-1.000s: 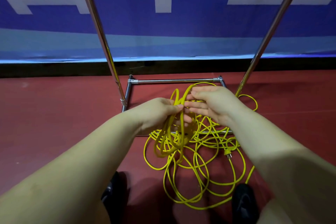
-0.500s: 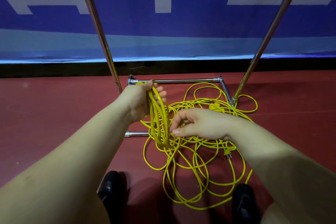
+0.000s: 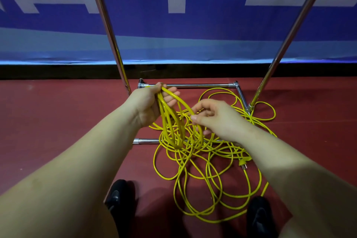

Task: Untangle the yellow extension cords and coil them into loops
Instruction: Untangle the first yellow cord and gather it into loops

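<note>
Gathering loops is the step in hand: the left hand (image 3: 148, 102) grips a bundle of hanging coils (image 3: 172, 121), and the right hand (image 3: 216, 118) just right of it pinches the outermost strand. The yellow extension cords (image 3: 208, 170) lie tangled on the floor below the coils. Best feed each turn at matching length, freeing snags before pulling.

Sports hall: red court floor (image 3: 58, 121), banner (image 3: 193, 25).

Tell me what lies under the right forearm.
Under the right forearm the yellow cord tangle spreads over the red floor, and a yellow plug shows at its edge. The arm covers where the nearby strands run, and part of the metal frame bar.
</note>
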The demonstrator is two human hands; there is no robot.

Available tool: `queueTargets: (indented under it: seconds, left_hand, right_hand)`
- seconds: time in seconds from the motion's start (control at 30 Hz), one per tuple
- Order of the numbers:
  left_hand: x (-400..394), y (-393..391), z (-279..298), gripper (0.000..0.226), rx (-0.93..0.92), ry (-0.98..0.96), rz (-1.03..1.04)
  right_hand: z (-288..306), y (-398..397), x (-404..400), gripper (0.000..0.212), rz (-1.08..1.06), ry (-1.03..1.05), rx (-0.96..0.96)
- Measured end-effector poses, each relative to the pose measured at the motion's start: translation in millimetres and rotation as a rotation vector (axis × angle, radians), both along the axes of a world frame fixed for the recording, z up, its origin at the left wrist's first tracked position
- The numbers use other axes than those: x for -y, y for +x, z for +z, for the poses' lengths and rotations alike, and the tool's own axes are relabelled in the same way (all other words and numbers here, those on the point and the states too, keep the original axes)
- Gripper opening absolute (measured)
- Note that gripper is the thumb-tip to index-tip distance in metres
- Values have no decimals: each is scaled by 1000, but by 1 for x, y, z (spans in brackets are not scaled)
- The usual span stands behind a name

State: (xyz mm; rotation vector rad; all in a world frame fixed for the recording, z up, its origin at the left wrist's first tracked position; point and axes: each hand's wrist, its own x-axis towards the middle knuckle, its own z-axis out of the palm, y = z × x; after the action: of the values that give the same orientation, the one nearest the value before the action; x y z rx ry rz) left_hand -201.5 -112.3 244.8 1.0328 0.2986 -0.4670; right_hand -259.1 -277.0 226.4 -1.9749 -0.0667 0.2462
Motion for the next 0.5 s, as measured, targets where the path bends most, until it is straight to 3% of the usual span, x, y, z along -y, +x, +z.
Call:
queueTargets:
  seconds: [0.3,0.43,0.5]
  left_hand:
    - [-3,2,-5,33,-18,64,-63]
    - [-17,12,-5,35,-38,-63,36]
    - [-26,16,-4,35,-48,-138,85]
  right_hand:
    - [-1,1,0,16,48,-48,4]
    - [-8,-1,3,33,263,-226,-197]
    - [-14,-1,13,32,324,-455,-219]
